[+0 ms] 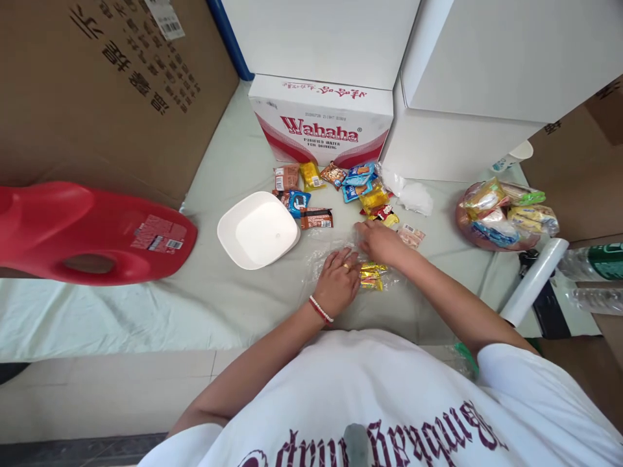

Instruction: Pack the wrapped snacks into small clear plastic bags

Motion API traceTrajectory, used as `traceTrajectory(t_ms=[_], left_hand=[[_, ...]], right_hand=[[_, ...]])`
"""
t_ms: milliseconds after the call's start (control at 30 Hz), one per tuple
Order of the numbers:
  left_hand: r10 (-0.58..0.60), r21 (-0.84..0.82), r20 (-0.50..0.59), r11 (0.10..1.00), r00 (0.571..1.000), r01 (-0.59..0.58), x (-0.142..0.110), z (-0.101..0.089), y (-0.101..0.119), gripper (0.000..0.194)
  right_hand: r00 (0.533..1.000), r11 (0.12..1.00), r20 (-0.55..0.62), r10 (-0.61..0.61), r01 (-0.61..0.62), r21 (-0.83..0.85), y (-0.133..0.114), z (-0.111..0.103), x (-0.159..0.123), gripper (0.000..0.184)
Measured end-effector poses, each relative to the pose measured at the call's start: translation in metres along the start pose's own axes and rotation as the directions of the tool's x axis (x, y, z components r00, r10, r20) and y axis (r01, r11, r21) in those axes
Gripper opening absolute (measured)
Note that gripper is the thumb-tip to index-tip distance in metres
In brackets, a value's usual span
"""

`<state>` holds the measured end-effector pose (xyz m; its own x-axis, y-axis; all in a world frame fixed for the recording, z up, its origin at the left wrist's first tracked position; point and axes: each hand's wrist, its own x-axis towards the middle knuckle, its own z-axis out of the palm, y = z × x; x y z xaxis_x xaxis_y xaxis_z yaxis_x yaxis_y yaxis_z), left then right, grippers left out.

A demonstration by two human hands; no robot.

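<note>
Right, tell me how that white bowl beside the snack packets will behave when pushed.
The white bowl looks empty and thin-walled, so it is probably light and fairly stiff. It sits low and wide, so a push should slide it rather than tip it. The cloth beneath looks loose and wrinkled, so it might drag along a little.

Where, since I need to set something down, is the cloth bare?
Bare cloth shows between the red jug and white bowl, and between the pink packet and heaped snack bowl. It is crowded before the Wahaha carton, with snack packets, and around both hands, with clear film.
</note>
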<state>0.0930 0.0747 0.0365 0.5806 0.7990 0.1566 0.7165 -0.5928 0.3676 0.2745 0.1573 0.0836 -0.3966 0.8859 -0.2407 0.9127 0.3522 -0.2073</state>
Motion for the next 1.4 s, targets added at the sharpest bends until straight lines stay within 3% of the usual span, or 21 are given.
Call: traceTrajectory(t_ms=[67, 133, 200, 267, 367, 433, 533, 667, 733, 767, 867, 900, 933, 1000, 1100, 1167, 1233, 1300, 1400], left_hand=[[-0.051, 0.039, -0.02, 0.998, 0.998, 0.052, -0.001, -0.002, 0.004, 0.031], [-0.095, 0.06, -0.008, 0.994, 0.995, 0.095, -0.002, -0.003, 0.007, 0.03], [-0.121, 0.064, 0.022, 0.991, 0.992, 0.119, -0.003, -0.003, 0.01, 0.031], [-0.142, 0.066, 0.039, 0.988, 0.989, 0.139, -0.004, -0.001, 0.011, 0.033], [-0.167, 0.08, 0.022, 0.983, 0.986, 0.165, -0.006, 0.005, 0.012, 0.034], [-0.175, 0.083, 0.0, 0.981, 0.985, 0.174, -0.007, 0.008, 0.012, 0.032], [-0.174, 0.019, -0.021, 0.985, 0.985, 0.174, -0.01, 0.011, 0.006, 0.032], [-0.135, -0.159, -0.115, 0.98, 0.984, 0.115, -0.032, 0.011, -0.014, 0.022], [-0.243, -0.22, -0.223, 0.956, 0.944, 0.194, -0.047, 0.01, -0.026, 0.023], [-0.343, -0.258, -0.279, 0.926, 0.897, 0.275, -0.052, 0.009, -0.031, 0.026], [-0.623, -0.42, -0.361, 0.773, 0.694, 0.476, -0.057, 0.006, -0.043, 0.039], [-0.662, -0.452, -0.346, 0.738, 0.664, 0.501, -0.055, 0.005, -0.045, 0.044], [-0.68, -0.456, -0.318, 0.721, 0.661, 0.522, -0.052, 0.003, -0.046, 0.047], [-0.682, -0.392, -0.23, 0.718, 0.694, 0.576, -0.046, -0.002, -0.046, 0.048], [-0.679, -0.375, -0.071, 0.697, 0.73, 0.612, -0.043, -0.013, -0.039, 0.028], [-0.682, -0.479, -0.059, 0.66, 0.729, 0.578, -0.043, -0.02, -0.03, 0.015], [-0.668, -0.54, -0.118, 0.664, 0.734, 0.518, -0.041, -0.025, -0.018, 0.01], [-0.587, -0.511, -0.143, 0.733, 0.797, 0.448, -0.032, -0.025, -0.004, 0.01], [-0.416, -0.378, -0.041, 0.848, 0.908, 0.371, -0.013, -0.014, 0.016, 0.018]], right_hand=[[0.996, 0.996, 0.033, 0.08, -0.079, -0.031, -0.011, 0.009, 0.02, 0.044], [0.986, 0.988, 0.06, 0.154, -0.153, -0.021, -0.014, 0.015, 0.031, 0.035], [0.983, 0.988, 0.102, 0.151, -0.153, 0.008, -0.01, 0.014, 0.03, 0.023], [0.996, 0.995, 0.053, 0.069, -0.072, 0.064, -0.003, 0.007, 0.019, 0.019], [0.981, 0.976, -0.111, -0.161, 0.175, 0.132, 0.001, -0.003, -0.013, 0.019], [0.956, 0.947, -0.084, -0.28, 0.289, 0.14, -0.003, 0.0, -0.037, 0.022], [0.957, 0.95, 0.027, -0.29, 0.284, 0.132, -0.011, 0.02, -0.064, 0.03], [0.957, 0.956, 0.043, -0.286, 0.283, 0.074, -0.021, 0.05, -0.076, 0.044], [0.953, 0.955, 0.057, -0.296, 0.294, 0.047, -0.025, 0.057, -0.076, 0.05], [0.953, 0.955, 0.063, -0.296, 0.294, 0.037, -0.027, 0.058, -0.075, 0.052], [0.954, 0.956, 0.067, -0.291, 0.29, 0.037, -0.031, 0.058, -0.074, 0.051], [0.955, 0.957, 0.065, -0.29, 0.288, 0.042, -0.032, 0.057, -0.074, 0.05], [0.955, 0.957, 0.063, -0.29, 0.287, 0.048, -0.032, 0.057, -0.074, 0.048], [0.956, 0.957, 0.059, -0.288, 0.285, 0.056, -0.031, 0.057, -0.075, 0.046], [0.958, 0.957, 0.045, -0.283, 0.28, 0.073, -0.03, 0.057, -0.076, 0.043], [0.957, 0.956, 0.041, -0.287, 0.283, 0.083, -0.031, 0.058, -0.075, 0.043], [0.954, 0.952, 0.035, -0.296, 0.292, 0.093, -0.033, 0.058, -0.075, 0.043], [0.953, 0.947, 0.019, -0.304, 0.3, 0.114, -0.036, 0.059, -0.074, 0.04], [0.951, 0.927, -0.051, -0.306, 0.31, 0.214, -0.033, 0.061, -0.078, 0.033]])
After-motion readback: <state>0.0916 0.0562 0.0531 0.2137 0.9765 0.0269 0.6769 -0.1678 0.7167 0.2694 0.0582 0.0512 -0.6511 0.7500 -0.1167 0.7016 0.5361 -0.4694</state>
